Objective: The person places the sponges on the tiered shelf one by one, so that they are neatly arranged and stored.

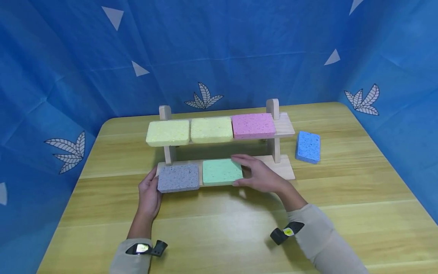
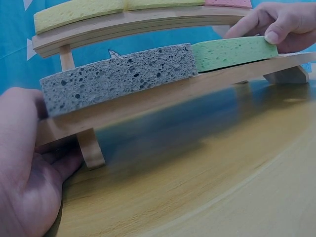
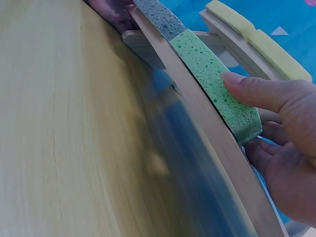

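A two-tier wooden rack point(image 1: 286, 168) stands on the table with sponges on both shelves. My left hand point(image 1: 149, 194) grips the left end of the lower shelf, its fingers reaching beneath the board in the left wrist view and its thumb side against the grey sponge point(image 1: 178, 177). With thumb and fingers, my right hand point(image 1: 261, 176) pinches the right part of the green sponge point(image 3: 207, 74), which sits on the lower shelf right beside the grey one. On the upper shelf lie two yellow sponges point(image 1: 168, 133) and a pink sponge point(image 1: 253, 125), side by side.
A blue sponge point(image 1: 308, 147) lies on the wooden table point(image 1: 219, 236) to the right of the rack. Blue cloth point(image 1: 219, 34) with white leaf and triangle prints hangs behind and around the table.
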Demonstrator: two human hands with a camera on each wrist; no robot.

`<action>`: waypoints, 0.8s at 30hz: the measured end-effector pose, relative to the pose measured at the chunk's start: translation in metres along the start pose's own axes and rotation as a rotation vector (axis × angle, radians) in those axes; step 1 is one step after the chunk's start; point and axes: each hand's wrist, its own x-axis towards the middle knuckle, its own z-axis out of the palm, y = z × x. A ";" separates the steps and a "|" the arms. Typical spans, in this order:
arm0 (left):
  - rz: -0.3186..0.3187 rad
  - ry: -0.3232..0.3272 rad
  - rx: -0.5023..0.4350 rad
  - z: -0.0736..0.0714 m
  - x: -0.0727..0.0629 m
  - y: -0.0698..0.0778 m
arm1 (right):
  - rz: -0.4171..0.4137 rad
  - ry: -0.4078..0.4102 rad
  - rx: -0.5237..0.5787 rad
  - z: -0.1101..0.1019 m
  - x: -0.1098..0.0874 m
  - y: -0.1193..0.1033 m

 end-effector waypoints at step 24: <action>0.000 -0.006 -0.004 0.000 -0.001 0.000 | 0.013 0.003 -0.014 0.005 0.004 -0.006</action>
